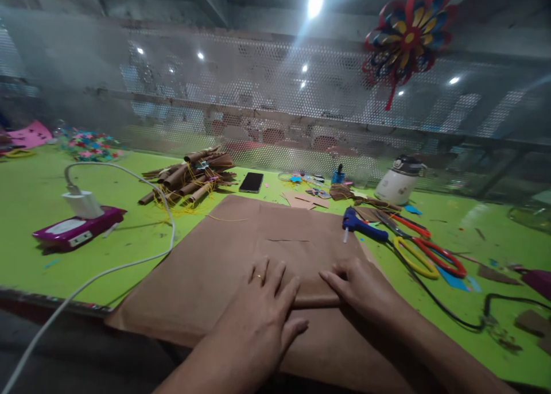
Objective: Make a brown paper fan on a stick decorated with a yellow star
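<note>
A large brown paper sheet (193, 256) lies over the front of the green table. On it is a smaller piece of brown paper (288, 224), its near side curled into a narrow paper roll (316, 300). My left hand (264, 299), with a ring on one finger, rests flat at the roll's left end, fingers spread. At the right end my right hand (365, 285) is closed over the roll, its thumb pointing left and its other fingers bent. The part of the roll beneath both hands is hidden.
A blue glue gun (365, 227) and scissors (413, 239) lie right of the sheet, near a white flask (398, 181). Behind are a phone (251, 182) and a pile of brown paper tubes (189, 178). A white cable (172, 233) from a purple power strip (77, 230) crosses the left side.
</note>
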`<state>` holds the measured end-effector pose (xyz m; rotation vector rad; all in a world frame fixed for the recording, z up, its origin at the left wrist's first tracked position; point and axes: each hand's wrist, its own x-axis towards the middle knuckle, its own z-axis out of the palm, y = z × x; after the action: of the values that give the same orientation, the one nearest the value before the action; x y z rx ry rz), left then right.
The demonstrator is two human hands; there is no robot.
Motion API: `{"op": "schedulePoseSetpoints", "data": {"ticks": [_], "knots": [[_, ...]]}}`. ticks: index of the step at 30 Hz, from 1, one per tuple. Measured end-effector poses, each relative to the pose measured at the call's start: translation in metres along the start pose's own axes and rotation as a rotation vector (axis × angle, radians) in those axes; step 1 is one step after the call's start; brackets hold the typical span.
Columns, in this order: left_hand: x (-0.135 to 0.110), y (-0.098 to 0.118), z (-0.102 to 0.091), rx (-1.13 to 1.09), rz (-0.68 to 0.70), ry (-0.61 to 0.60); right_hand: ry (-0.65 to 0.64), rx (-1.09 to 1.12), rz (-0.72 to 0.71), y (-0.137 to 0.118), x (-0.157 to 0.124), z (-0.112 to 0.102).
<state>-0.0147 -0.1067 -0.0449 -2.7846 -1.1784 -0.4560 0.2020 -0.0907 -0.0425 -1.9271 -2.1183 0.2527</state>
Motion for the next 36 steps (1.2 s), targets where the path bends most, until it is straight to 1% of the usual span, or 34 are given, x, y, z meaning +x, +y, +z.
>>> {"op": "schedulePoseSetpoints", "data": {"ticks": [6,10,17,23,25,26,27,29,31,32,34,36], "knots": [[-0.009,-0.003,0.008,-0.014,0.042,0.047,0.025,0.007,-0.019,0.003,-0.007,0.002],[-0.009,-0.003,0.012,0.001,0.064,0.075,0.012,-0.009,0.008,0.002,-0.012,0.003],[-0.010,0.001,0.007,0.043,0.076,0.066,0.027,-0.042,0.026,-0.002,-0.015,0.004],[-0.010,0.000,0.009,0.077,0.073,0.076,0.070,-0.040,0.030,0.001,-0.014,0.008],[-0.010,-0.001,0.011,0.074,0.072,0.084,0.141,-0.033,0.026,-0.001,-0.017,0.009],[-0.009,-0.002,0.012,0.070,0.070,0.088,0.201,-0.043,-0.003,-0.004,-0.019,0.010],[-0.009,-0.002,0.013,0.064,0.065,0.090,0.267,-0.060,-0.063,-0.007,-0.023,0.012],[-0.009,-0.003,0.013,0.057,0.062,0.090,0.361,-0.108,-0.279,-0.015,-0.031,0.017],[-0.009,-0.002,0.012,0.052,0.061,0.074,0.393,-0.161,-0.508,-0.022,-0.040,0.023],[-0.010,-0.002,0.011,0.050,0.060,0.062,0.396,-0.191,-0.584,-0.024,-0.044,0.026],[-0.010,0.000,0.008,0.046,0.063,0.033,0.397,-0.242,-0.641,-0.026,-0.050,0.031],[-0.012,0.001,0.006,0.040,0.077,0.018,0.362,-0.257,-0.640,-0.025,-0.055,0.033]]}}
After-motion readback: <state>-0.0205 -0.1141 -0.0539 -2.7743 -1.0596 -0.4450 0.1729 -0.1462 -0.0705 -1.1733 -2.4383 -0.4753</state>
